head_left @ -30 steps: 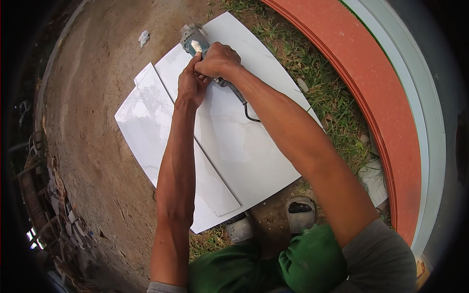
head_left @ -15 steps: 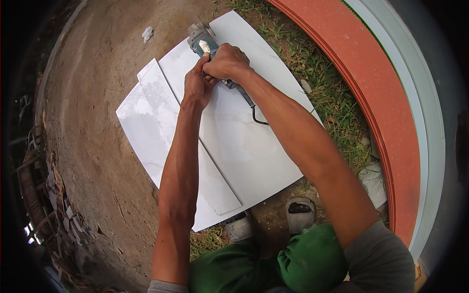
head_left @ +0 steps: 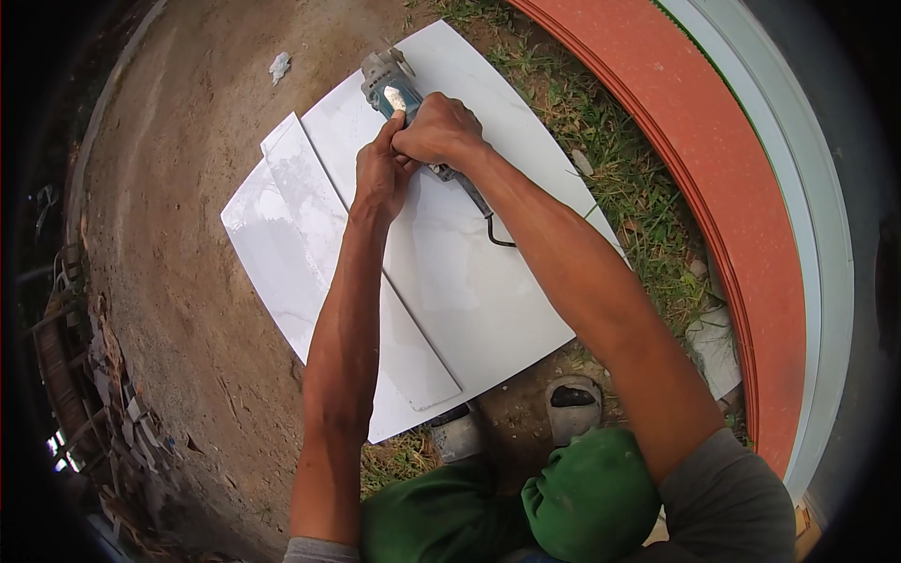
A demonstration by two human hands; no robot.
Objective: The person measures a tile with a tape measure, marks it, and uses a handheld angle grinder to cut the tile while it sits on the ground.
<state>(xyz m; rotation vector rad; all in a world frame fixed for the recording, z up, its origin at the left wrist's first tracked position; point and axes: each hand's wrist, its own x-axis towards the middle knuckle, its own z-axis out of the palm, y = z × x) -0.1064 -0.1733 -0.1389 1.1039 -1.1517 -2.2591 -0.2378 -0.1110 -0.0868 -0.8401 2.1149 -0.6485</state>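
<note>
My right hand (head_left: 439, 129) is closed around the body of a teal and grey angle grinder (head_left: 392, 94). Against its near left side, my left hand (head_left: 378, 176) grips the grinder too, thumb laid along the casing. The tool's head and thin disc (head_left: 404, 64) point away from me, over the far part of a large white tile (head_left: 497, 253). From the grinder's rear, a black cord (head_left: 491, 233) runs down and passes under my right forearm. A narrower white strip of tile (head_left: 380, 300) lies on the large tile's left part, partly hidden by my left forearm.
Bare brown soil (head_left: 188, 216) spreads to the left, with a crumpled white scrap (head_left: 280, 67) on it. Grass (head_left: 629, 178) borders the tile's right side, beside a red-orange ledge (head_left: 713, 159). Rubble (head_left: 141, 422) lies at lower left. My sandals (head_left: 573, 408) stand at the tile's near edge.
The grinder and both hands have shifted slightly nearer to me. Its disc shows at a different tilt and lower in the view. Both hands keep their hold.
</note>
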